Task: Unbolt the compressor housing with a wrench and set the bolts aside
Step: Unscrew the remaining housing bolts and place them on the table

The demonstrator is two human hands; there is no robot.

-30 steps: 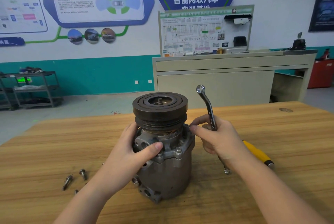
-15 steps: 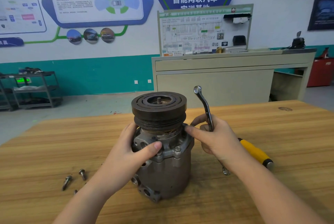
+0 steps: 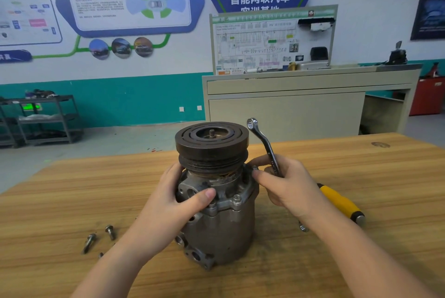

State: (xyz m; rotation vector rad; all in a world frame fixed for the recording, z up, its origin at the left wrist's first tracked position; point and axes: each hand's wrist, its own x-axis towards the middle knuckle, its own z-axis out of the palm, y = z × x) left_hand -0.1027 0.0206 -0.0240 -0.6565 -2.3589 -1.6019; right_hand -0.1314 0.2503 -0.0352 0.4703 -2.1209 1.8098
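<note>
Head view: compressor [image 3: 218, 201] is steadied mid-frame by the left hand [image 3: 185, 204]; a bolt [image 3: 255, 168] is pinched by the right hand [image 3: 289, 187], wrench [image 3: 265, 146] held. Removed bolts [image 3: 98, 237] lie lower left; one flange bolt [image 3: 237, 199] remains.

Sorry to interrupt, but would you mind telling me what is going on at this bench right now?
A person is taking bolts out of a compressor standing upright on the wooden table. The left hand grips the housing to steady it. The right hand holds a ring wrench in its palm while its fingertips pinch a bolt at the flange. Another bolt sits in the front of the flange, and some removed bolts lie to the left.
</note>
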